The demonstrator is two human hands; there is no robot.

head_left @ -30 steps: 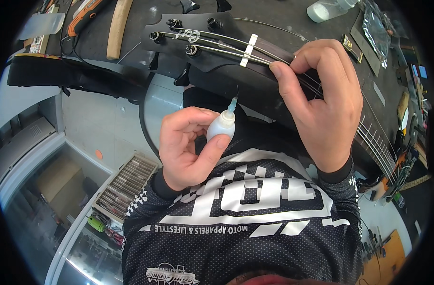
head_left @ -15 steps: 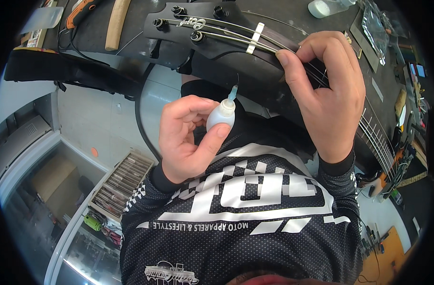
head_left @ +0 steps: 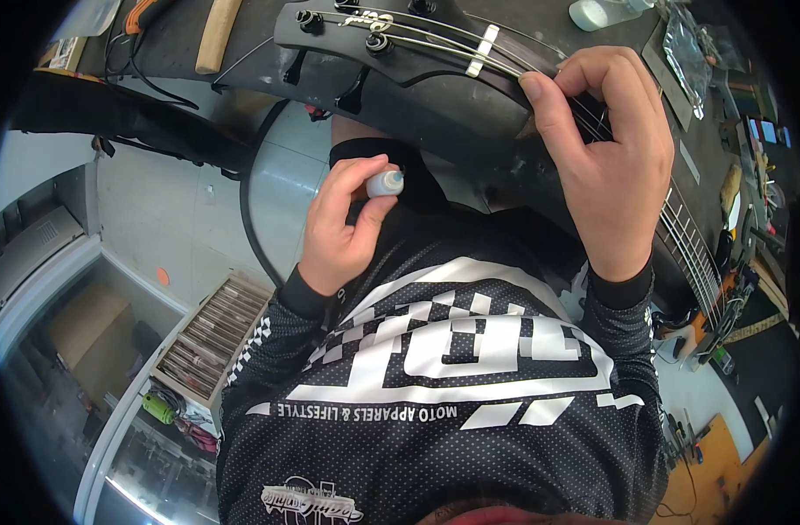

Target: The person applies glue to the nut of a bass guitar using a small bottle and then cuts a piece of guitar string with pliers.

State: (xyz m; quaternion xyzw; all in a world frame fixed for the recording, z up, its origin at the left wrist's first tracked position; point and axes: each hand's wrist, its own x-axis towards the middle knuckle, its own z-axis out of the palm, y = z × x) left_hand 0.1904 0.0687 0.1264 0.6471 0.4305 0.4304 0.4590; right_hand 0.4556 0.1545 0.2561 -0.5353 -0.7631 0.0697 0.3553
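Note:
A black bass guitar lies across the bench, its headstock at the left and its neck running to the right. Metal strings pass over a white nut from dark tuning pegs. My right hand is over the neck just right of the nut, thumb and forefinger closed on a bass string; the fingertips partly hide it. In front of the instrument, apart from it, my left hand grips a small translucent squeeze bottle between thumb and fingers. Its tip points towards the camera, so the thin nozzle appears foreshortened.
A wooden stick and an orange-handled tool lie at the back left of the dark bench. Behind my right hand are another translucent bottle and clear plastic wrapping. A rack of metal pieces stands lower left.
My left hand has drawn back from the headstock with the squeeze bottle, whose tip has turned from pointing up to facing the camera. The right hand keeps its pinch at the strings.

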